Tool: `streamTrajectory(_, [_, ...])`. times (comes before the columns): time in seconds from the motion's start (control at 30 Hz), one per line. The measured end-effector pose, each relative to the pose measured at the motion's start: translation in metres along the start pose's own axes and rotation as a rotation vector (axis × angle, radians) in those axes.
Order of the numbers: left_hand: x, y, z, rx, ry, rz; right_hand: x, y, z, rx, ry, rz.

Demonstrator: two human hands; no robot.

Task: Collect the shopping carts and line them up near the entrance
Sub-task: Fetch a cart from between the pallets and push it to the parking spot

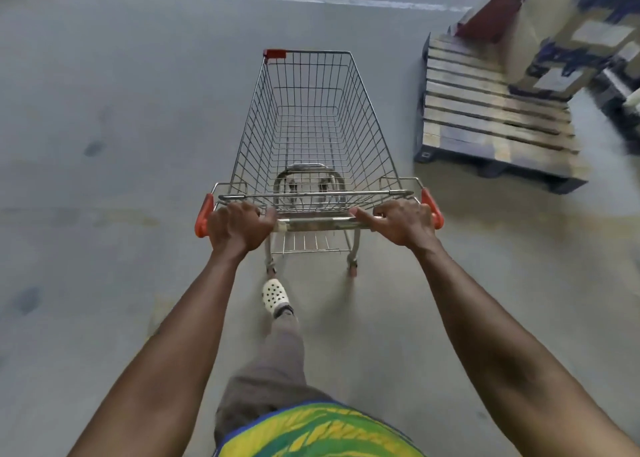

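- Shopping cart [308, 134]: one, wire basket empty, directly ahead of my hands on the concrete floor [104, 110]; I judge it is being wheeled toward the line-up.
- Left hand [239, 228]: fingers curled round the handle bar [318, 223] near its left orange end cap.
- Right hand [401, 223]: gripping the same bar near the right cap; hands set wide, likely for steering.
- Pallet [491, 127]: ahead and right of my right hand, carrying stacked boxes [571, 41].
- Writing: none legible; box labels too blurred.

cart [308, 124]: shiny metal wire; pallet [491, 110]: rough wood; floor [104, 110]: matt concrete
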State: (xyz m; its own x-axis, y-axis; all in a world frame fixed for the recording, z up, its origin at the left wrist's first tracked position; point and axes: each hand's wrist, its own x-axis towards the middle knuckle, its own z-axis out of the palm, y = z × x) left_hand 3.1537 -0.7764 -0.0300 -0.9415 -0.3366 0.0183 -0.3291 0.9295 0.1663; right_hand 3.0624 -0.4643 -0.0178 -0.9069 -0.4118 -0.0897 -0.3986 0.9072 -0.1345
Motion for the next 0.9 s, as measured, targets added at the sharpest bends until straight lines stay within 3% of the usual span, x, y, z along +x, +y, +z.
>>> streamTrajectory(0.53, [0.421, -0.038, 0.001, -0.01, -0.065, 0.045, 0.423, -0.004, -0.031, 0.011, -0.121, 0.102])
streamTrajectory(0.73, [0.588, -0.043, 0.01, -0.013, -0.008, 0.0, 0.599, 0.005, -0.046, -0.03, -0.031, 0.048])
streamTrajectory(0.9, [0.736, -0.049, 0.01, -0.042, -0.011, -0.052, 0.755, 0.008, -0.065, -0.039, -0.058, -0.017])
